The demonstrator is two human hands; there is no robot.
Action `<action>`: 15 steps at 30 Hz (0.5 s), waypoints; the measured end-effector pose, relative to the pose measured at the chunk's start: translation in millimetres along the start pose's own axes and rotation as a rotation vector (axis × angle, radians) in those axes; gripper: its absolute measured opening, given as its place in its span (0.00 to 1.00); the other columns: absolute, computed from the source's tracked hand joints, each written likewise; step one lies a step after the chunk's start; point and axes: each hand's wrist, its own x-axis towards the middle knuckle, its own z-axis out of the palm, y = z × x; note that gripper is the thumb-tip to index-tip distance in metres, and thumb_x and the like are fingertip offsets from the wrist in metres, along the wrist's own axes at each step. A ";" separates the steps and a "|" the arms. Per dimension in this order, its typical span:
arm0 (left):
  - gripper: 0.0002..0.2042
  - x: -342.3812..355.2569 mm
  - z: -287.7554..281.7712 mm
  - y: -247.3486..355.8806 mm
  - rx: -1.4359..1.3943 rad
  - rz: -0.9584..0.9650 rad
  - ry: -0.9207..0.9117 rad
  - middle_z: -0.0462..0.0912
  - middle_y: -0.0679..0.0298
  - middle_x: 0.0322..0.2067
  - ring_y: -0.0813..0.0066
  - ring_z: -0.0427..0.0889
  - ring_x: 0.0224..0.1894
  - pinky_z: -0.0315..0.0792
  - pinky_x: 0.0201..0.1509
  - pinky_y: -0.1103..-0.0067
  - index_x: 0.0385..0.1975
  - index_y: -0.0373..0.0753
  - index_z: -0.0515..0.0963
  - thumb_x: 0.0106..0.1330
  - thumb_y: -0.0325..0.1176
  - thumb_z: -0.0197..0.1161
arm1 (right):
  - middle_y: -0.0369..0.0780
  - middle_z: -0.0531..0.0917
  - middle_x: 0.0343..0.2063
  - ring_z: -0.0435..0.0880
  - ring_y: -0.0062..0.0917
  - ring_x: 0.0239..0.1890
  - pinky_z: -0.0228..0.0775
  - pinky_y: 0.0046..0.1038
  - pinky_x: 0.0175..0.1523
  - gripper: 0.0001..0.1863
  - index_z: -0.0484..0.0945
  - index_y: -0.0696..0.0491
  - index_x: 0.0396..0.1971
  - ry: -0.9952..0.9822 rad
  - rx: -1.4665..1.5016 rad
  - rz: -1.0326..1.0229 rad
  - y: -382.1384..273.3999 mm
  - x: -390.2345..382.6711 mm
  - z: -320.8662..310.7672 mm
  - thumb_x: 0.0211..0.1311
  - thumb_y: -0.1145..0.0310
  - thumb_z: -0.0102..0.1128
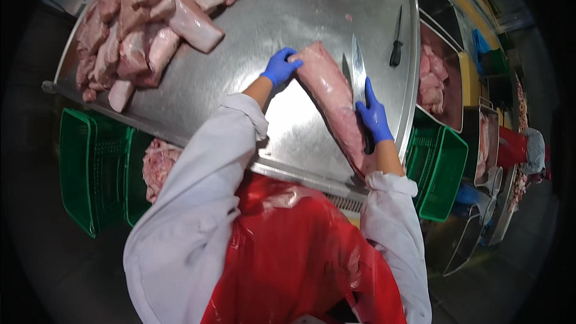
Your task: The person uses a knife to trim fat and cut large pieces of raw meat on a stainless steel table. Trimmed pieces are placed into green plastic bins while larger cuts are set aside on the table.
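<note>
The right hand (pixel 374 117), in a blue glove, has its grip closed around the dark handle of a long knife (pixel 359 75); the blade runs toward the top of the frame, along the right edge of a long pink cut of meat (pixel 333 99), close against it. The left hand (pixel 279 67), also gloved in blue, rests with fingers curled on the upper left end of that cut, pressing rather than clasping it. The cut lies at the centre of the steel bench (pixel 240 78), slanting from upper left down to lower right, between the two hands. More meat pieces (pixel 138 30) are heaped in the upper left. A second knife (pixel 396 45) lies apart near the bench's right edge. Green crates (pixel 96 168) stand below the bench.
</note>
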 end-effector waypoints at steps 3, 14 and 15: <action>0.09 -43.8 15.6 -34.1 -0.130 -0.023 0.083 0.81 0.62 0.36 0.79 0.78 0.34 0.75 0.38 0.81 0.43 0.35 0.77 0.64 0.26 0.64 | 0.54 0.82 0.25 0.84 0.39 0.27 0.74 0.35 0.39 0.45 0.46 0.33 0.74 -0.076 -0.044 0.067 -14.8 -22.7 -24.0 0.60 0.68 0.58; 0.13 -85.6 -30.3 -10.7 0.137 -0.105 0.364 0.84 0.56 0.26 0.67 0.82 0.29 0.76 0.39 0.74 0.33 0.35 0.79 0.57 0.38 0.69 | 0.54 0.84 0.26 0.85 0.47 0.30 0.75 0.40 0.37 0.42 0.49 0.34 0.74 -0.026 -0.048 0.020 -78.3 -46.9 37.9 0.61 0.67 0.57; 0.12 -89.0 -28.7 -9.8 0.131 -0.111 0.358 0.84 0.56 0.27 0.66 0.83 0.29 0.76 0.39 0.73 0.32 0.35 0.79 0.57 0.38 0.68 | 0.54 0.83 0.26 0.85 0.48 0.29 0.74 0.40 0.36 0.42 0.49 0.34 0.74 -0.008 -0.049 0.023 -93.3 -45.6 44.5 0.62 0.67 0.56</action>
